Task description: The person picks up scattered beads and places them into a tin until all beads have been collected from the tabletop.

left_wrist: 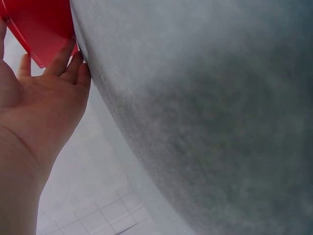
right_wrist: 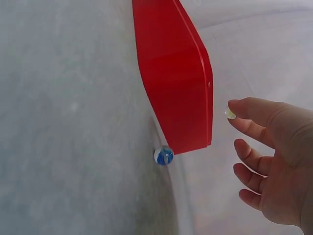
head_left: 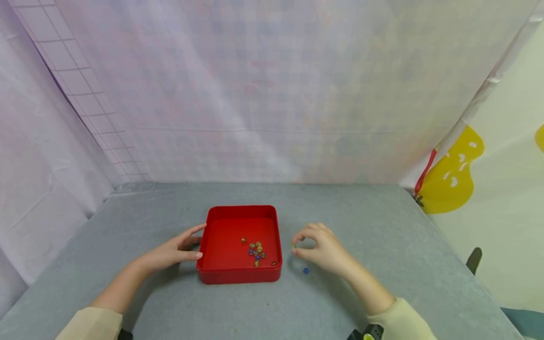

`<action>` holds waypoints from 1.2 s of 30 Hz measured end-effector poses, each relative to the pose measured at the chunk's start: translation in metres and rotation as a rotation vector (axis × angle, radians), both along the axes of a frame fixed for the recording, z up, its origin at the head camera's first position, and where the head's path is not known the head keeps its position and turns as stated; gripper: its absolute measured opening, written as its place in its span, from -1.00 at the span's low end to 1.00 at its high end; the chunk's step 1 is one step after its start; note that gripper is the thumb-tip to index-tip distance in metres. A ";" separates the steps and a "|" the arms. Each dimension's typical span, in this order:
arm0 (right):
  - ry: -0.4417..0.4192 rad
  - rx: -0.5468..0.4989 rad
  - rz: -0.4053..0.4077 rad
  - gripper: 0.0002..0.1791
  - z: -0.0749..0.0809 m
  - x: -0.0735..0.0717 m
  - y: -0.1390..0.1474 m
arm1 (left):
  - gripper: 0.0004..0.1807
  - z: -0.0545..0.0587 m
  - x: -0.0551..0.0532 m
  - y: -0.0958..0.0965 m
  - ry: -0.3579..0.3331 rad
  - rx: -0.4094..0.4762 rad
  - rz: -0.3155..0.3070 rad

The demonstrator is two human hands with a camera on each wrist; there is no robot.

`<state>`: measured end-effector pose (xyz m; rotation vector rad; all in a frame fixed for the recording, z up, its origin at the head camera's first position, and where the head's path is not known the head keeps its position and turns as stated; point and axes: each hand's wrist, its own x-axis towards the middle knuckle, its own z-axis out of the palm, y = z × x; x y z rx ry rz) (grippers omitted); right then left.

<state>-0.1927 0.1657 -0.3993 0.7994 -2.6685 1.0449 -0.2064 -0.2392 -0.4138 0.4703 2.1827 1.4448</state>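
A square red tray (head_left: 240, 275) stands on the grey table, with several glass marbles (head_left: 258, 248) inside, mostly toward its right half. My left hand (head_left: 172, 250) rests against the tray's left wall, fingers extended and spread along it, as the left wrist view also shows. Just right of the tray, my right hand (head_left: 325, 248) pinches a yellowish-clear marble (right_wrist: 230, 113) between thumb and index finger, raised above the table. The other right fingers curve loosely. A blue marble (head_left: 306, 270) lies on the table below that hand, outside the tray.
The grey cloth-covered table (head_left: 340, 203) reaches back to a pale hanging curtain (head_left: 272, 94). Another pale sheet with a yellow printed shape (head_left: 450, 174) hangs at the right. A dark rounded object (head_left: 473, 260) shows at the table's right edge.
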 end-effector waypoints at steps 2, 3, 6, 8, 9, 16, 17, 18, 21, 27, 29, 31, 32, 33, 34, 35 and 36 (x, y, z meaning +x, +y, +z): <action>-0.011 -0.010 -0.006 -0.83 0.001 -0.001 -0.003 | -0.16 0.000 0.000 0.000 -0.001 0.004 -0.002; -0.015 -0.014 -0.009 -0.83 0.001 -0.002 -0.004 | -0.17 0.000 0.000 0.000 -0.001 0.006 -0.004; -0.015 -0.027 -0.010 -0.84 0.002 -0.004 -0.008 | -0.17 0.000 0.000 -0.001 0.002 0.008 -0.011; -0.013 -0.031 -0.010 -0.84 0.003 -0.006 -0.011 | -0.17 0.000 0.000 -0.001 0.001 0.014 -0.015; -0.013 -0.032 -0.007 -0.85 0.003 -0.006 -0.013 | -0.17 0.000 0.000 -0.001 0.002 0.014 -0.016; -0.022 -0.048 -0.002 -0.87 0.003 -0.009 -0.022 | -0.17 0.000 0.000 0.000 -0.004 0.017 -0.010; -0.025 -0.052 -0.005 -0.87 0.002 -0.010 -0.023 | -0.17 0.000 -0.001 0.000 -0.004 0.016 -0.010; -0.028 -0.054 -0.006 -0.87 0.002 -0.010 -0.025 | -0.17 0.000 -0.001 0.000 -0.005 0.015 -0.008; -0.033 -0.065 -0.008 -0.88 0.000 -0.011 -0.028 | -0.16 -0.001 -0.001 0.000 -0.002 0.010 -0.008; -0.057 -0.088 -0.026 -0.88 -0.006 -0.013 -0.033 | -0.16 -0.001 -0.001 0.000 -0.001 0.016 -0.017; -0.058 -0.091 -0.033 -0.89 -0.007 -0.014 -0.034 | -0.16 -0.001 -0.001 0.000 -0.004 0.015 -0.015; -0.058 -0.094 -0.038 -0.89 -0.008 -0.014 -0.036 | -0.16 -0.001 -0.001 -0.001 -0.003 0.015 -0.015; -0.058 -0.094 -0.041 -0.89 -0.008 -0.015 -0.036 | -0.16 -0.001 -0.001 -0.001 -0.005 0.015 -0.014; -0.058 -0.094 -0.043 -0.89 -0.009 -0.015 -0.037 | -0.16 -0.002 -0.001 -0.001 -0.002 0.014 -0.016; -0.059 -0.096 -0.043 -0.89 -0.009 -0.016 -0.038 | -0.16 -0.002 -0.002 -0.001 -0.003 0.015 -0.018; -0.061 -0.096 -0.043 -0.89 -0.009 -0.016 -0.038 | -0.17 -0.002 -0.002 -0.001 -0.004 0.017 -0.020; -0.066 -0.098 -0.043 -0.89 -0.009 -0.016 -0.039 | -0.17 -0.001 -0.002 -0.001 -0.005 0.017 -0.019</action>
